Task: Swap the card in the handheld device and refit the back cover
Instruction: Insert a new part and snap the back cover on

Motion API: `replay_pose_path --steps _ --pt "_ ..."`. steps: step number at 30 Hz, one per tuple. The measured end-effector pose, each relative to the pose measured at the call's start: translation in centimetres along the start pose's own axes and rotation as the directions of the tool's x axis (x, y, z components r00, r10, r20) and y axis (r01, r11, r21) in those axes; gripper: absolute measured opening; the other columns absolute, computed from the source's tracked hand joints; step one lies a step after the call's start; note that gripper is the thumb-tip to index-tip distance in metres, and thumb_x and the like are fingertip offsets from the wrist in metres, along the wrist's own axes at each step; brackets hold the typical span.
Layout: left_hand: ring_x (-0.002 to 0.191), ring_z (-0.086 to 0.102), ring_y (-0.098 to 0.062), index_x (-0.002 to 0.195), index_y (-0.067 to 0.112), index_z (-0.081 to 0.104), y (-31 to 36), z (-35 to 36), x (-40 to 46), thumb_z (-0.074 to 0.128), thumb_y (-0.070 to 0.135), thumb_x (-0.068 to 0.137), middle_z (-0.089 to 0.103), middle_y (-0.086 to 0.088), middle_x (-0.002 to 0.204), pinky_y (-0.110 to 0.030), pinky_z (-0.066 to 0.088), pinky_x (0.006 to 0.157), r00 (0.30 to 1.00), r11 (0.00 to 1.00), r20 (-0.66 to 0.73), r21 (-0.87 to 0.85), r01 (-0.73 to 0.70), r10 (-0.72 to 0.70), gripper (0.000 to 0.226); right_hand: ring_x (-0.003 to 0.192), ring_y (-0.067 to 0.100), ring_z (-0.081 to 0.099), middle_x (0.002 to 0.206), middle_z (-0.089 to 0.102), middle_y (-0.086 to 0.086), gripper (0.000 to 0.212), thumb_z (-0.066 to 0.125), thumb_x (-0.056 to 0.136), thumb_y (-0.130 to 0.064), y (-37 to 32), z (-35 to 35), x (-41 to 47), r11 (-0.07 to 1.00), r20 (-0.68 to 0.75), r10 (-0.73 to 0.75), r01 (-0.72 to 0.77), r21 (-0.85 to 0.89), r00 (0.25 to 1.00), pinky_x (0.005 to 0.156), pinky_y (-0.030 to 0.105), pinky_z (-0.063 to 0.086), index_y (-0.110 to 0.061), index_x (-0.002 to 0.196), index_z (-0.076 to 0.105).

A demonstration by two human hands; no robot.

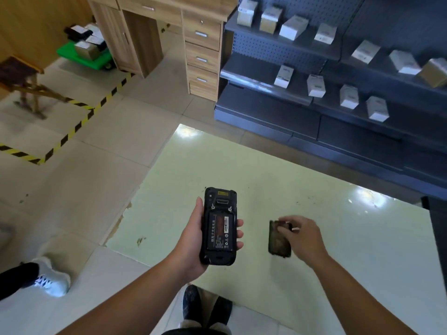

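My left hand (193, 240) grips a black handheld device (219, 226) upright, back side toward me, with the cover off and the labelled battery exposed. The dark back cover (278, 243) lies flat on the pale green table (338, 238) to the right of the device. My right hand (302, 238) reaches over the cover's top end, fingertips pinched at its upper edge. No card is visible.
Dark grey shelves (338, 93) with several white boxes stand behind the table on the right. A wooden desk with drawers (200, 49) is at the back. Yellow-black floor tape (79, 122), a stool and another person's shoe (48, 279) are on the left.
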State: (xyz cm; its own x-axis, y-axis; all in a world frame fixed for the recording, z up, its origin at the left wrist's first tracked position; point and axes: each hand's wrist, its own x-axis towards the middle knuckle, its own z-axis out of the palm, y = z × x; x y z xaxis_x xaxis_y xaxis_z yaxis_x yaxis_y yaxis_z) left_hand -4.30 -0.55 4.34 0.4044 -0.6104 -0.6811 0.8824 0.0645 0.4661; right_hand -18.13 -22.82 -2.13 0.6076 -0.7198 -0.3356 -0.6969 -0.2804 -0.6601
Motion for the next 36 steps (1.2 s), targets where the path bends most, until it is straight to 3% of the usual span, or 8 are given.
replay_pose_path --steps 2,4,6,10,15,22,26,36 --pt "0.091 0.064 -0.036 0.122 0.007 0.072 0.2 0.6 -0.3 0.028 0.071 0.096 0.068 -0.026 0.116 -0.05 0.058 0.085 1.0 1.0 0.001 0.014 0.002 -0.002 0.082 0.079 0.025 0.072 0.091 0.077 0.0 0.029 0.08 0.086 0.002 -4.9 -2.5 -1.0 0.957 -0.096 -0.103 0.125 0.26 0.99 0.07 0.021 0.061 -0.026 0.09 0.077" --pt "0.089 0.065 -0.036 0.122 0.007 0.072 0.4 1.6 -0.6 0.028 0.072 0.096 0.066 -0.027 0.115 -0.049 0.057 0.084 1.0 0.999 0.016 0.034 0.002 -0.003 0.083 0.082 0.023 0.076 0.095 0.081 0.001 0.026 0.079 0.086 0.002 -10.2 -4.8 -3.0 0.843 -0.099 -0.23 0.249 0.476 0.968 0.073 0.032 0.065 -0.022 0.098 0.08" --pt "0.086 0.066 -0.035 0.126 0.005 0.069 0.6 3.0 -1.0 0.027 0.071 0.096 0.068 -0.027 0.112 -0.049 0.057 0.083 0.999 0.997 0.047 0.072 -0.007 0.004 0.083 0.088 0.023 0.077 0.1 0.081 0.002 0.026 0.08 0.086 0.0 -14.2 -6.0 -5.6 0.775 -0.063 -0.357 0.333 0.538 0.932 0.077 0.036 0.065 -0.019 0.103 0.08" --pt "0.098 0.065 -0.036 0.127 0.011 0.07 1.2 5.8 -2.2 0.028 0.071 0.097 0.072 -0.023 0.119 -0.048 0.056 0.084 0.99 0.994 0.138 0.107 -0.03 0.015 0.079 0.088 0.019 0.077 0.098 0.081 -0.002 0.025 0.08 0.087 -0.003 -16.6 -6.4 -9.3 0.774 -0.001 -0.42 0.359 0.521 0.908 0.07 0.042 0.067 -0.021 0.104 0.08" --pt "0.093 0.073 -0.034 0.128 0.019 0.069 2.2 8.3 -3.5 0.032 0.069 0.097 0.073 -0.018 0.122 -0.043 0.06 0.07 0.978 0.995 0.204 0.078 -0.055 0.038 0.069 0.089 0.022 0.077 0.098 0.081 0.0 0.024 0.079 0.089 -0.004 -16.0 -7.5 -10.3 0.759 -0.036 -0.436 0.389 0.522 0.899 0.066 0.059 0.064 -0.022 0.105 0.079" --pt "0.077 0.071 -0.034 0.123 0.018 0.071 2.8 9.4 -4.3 0.031 0.075 0.093 0.076 -0.017 0.102 -0.037 0.059 0.06 0.977 0.988 0.21 0.144 -0.059 0.028 0.076 0.09 0.023 0.075 0.104 0.078 -0.002 0.028 0.08 0.088 -0.004 -15.3 -9.1 -10.5 0.734 0.005 -0.57 0.506 0.453 0.822 0.073 0.033 0.062 -0.02 0.109 0.073" --pt "0.088 0.07 -0.032 0.116 0.021 0.075 2.8 9.3 -4.9 0.03 0.078 0.091 0.077 -0.015 0.109 -0.038 0.056 0.073 0.979 0.967 0.202 0.241 -0.082 0.033 0.077 0.101 0.018 0.065 0.116 0.067 -0.016 0.052 0.09 0.079 -0.023 -14.4 -9.5 -10.3 0.804 0.131 -0.585 0.55 0.227 0.8 0.088 0.041 0.058 -0.035 0.119 0.059" --pt "0.081 0.07 -0.026 0.099 0.014 0.081 1.7 9.2 -6.0 0.033 0.079 0.09 0.077 -0.01 0.097 -0.036 0.054 0.073 0.978 0.974 0.205 0.228 -0.012 -0.036 0.08 0.101 0.013 0.057 0.115 0.056 -0.029 0.063 0.089 0.077 -0.043 -14.4 -10.4 -10.6 0.831 0.339 -0.533 0.555 0.039 0.775 0.088 0.039 0.056 -0.038 0.124 0.046"
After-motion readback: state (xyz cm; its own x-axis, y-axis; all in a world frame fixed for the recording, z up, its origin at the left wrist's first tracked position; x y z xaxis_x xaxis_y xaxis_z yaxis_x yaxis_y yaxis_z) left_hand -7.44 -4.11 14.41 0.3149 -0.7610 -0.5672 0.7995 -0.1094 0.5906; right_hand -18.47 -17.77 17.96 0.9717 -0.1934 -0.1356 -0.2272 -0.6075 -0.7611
